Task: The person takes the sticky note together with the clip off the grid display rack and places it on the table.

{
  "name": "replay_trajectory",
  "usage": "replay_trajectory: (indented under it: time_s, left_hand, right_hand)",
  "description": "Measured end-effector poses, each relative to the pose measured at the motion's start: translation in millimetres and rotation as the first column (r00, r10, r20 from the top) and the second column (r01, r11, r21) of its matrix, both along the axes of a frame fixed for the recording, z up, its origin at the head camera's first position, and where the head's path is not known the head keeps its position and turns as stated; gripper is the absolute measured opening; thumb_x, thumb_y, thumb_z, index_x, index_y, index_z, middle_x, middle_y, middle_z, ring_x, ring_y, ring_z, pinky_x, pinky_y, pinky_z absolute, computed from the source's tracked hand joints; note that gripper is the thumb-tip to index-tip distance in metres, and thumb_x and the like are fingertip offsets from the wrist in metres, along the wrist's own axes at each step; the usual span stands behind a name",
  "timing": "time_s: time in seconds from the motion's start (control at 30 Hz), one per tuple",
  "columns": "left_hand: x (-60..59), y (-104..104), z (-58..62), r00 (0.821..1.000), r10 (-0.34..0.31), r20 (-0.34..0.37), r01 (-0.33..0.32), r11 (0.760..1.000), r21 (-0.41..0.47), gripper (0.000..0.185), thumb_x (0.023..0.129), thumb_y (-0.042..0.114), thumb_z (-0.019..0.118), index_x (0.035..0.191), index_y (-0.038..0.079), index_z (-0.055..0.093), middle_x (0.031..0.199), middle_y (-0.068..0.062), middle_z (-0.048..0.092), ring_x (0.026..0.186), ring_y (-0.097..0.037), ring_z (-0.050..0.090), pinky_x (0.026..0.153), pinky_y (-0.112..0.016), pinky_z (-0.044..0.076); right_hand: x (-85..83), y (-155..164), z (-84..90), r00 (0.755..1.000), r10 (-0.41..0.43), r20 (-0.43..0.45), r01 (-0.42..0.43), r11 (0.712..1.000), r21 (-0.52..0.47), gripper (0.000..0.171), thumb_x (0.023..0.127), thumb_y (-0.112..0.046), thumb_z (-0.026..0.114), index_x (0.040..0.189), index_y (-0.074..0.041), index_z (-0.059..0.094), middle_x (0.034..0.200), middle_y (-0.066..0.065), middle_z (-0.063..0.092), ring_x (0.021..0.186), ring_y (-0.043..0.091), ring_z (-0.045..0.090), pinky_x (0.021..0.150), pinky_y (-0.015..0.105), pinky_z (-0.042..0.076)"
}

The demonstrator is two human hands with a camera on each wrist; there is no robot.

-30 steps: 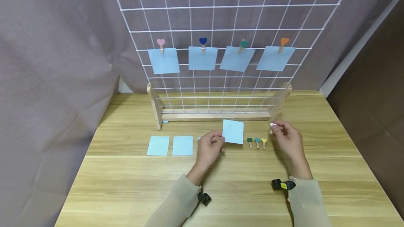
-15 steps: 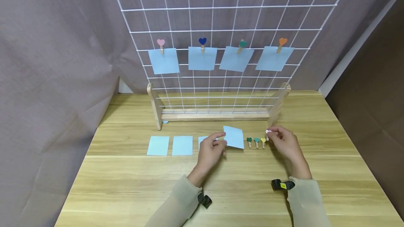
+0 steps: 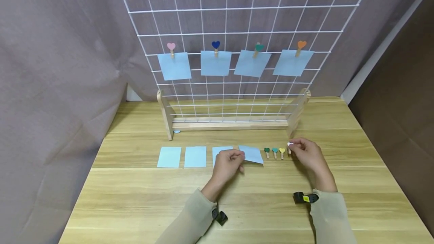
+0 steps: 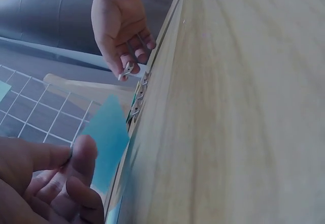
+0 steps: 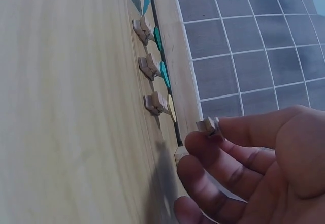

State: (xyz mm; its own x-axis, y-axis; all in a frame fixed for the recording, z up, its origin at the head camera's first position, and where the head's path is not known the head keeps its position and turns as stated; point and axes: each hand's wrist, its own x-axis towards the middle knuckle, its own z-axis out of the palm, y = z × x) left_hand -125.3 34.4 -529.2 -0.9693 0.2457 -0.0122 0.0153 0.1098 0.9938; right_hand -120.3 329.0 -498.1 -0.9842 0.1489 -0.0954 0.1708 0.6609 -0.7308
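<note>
With left hand curled, pinching the near-left corner of a blue sheet between thumb and fingers, low over the table and tilted. Hard to tell from the head view whether its far edge touches the wood. With right hand pinching a small white-heart clip at the fingertips, just right of the row of loose clips, other fingers loosely bent. Best to hold the sheet by its corner only, so the top edge is free for the clip's mouth. Grip the clip by its wooden tail (seen close in the right wrist view,), squeeze it fully open before bringing the paper in, and bite squarely at the middle of the edge, lest the sheet hang crooked like the third one on the wire grid. Mind the green-heart clip, teal-heart clip and yellow-heart clip lying between the two hands, easily swept aside by a sleeve or the sheet's corner. Mind also the third flat sheet, partly under the left hand and touching or overlapping the held one. Further left, two more flat sheets, well apart from the work. Behind, the wooden base and four hung sheets on heart clips, with free wire below them.
</note>
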Motion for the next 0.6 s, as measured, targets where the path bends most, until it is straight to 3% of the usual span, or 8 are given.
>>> replay_trajectory:
  time_s: [0.23,0.33,0.47,0.6]
  left_hand:
    - [-1.3,-3.3,3.0,0.996,-0.066,0.066,0.071,0.995,-0.064,0.015,0.101,0.009,0.068,0.103,-0.002,0.078,0.073,-0.015,0.074,0.043,-0.020,0.063,0.044,-0.017,0.039]
    - [-1.6,-5.3,3.7,0.991,-0.091,0.099,0.099,0.991,-0.089,0.017,0.102,0.012,0.067,0.099,0.001,0.079,0.067,-0.015,0.071,0.042,-0.018,0.062,0.046,-0.018,0.039]
    - [-1.7,-6.9,2.7,0.981,-0.112,0.160,0.128,0.987,-0.094,0.019,0.103,0.016,0.066,0.097,0.004,0.080,0.078,-0.008,0.076,0.042,-0.014,0.061,0.053,-0.018,0.046]
    - [-2.4,-6.9,3.2,0.970,-0.118,0.211,0.137,0.987,-0.079,0.021,0.104,0.017,0.065,0.096,0.003,0.080,0.088,-0.005,0.078,0.041,-0.010,0.059,0.048,-0.018,0.045]
  right_hand:
    - [-0.2,2.2,-2.6,0.998,0.021,0.053,-0.021,1.000,0.012,0.033,0.108,-0.021,0.059,0.123,0.007,0.067,0.099,0.013,0.071,0.086,0.018,0.058,0.073,0.029,0.047]
    - [0.7,4.4,-2.9,0.997,0.028,0.072,-0.030,0.999,0.020,0.032,0.108,-0.020,0.059,0.121,0.008,0.067,0.099,0.014,0.070,0.086,0.020,0.057,0.072,0.031,0.046]
    - [1.8,6.7,-4.4,0.995,0.035,0.091,-0.037,0.999,0.025,0.029,0.107,-0.019,0.060,0.117,0.008,0.067,0.095,0.011,0.069,0.084,0.020,0.055,0.071,0.031,0.044]
    - [0.9,7.9,-5.5,0.995,0.054,0.087,-0.057,0.998,0.033,0.028,0.106,-0.018,0.062,0.115,0.008,0.069,0.094,0.010,0.070,0.084,0.019,0.056,0.072,0.032,0.045]
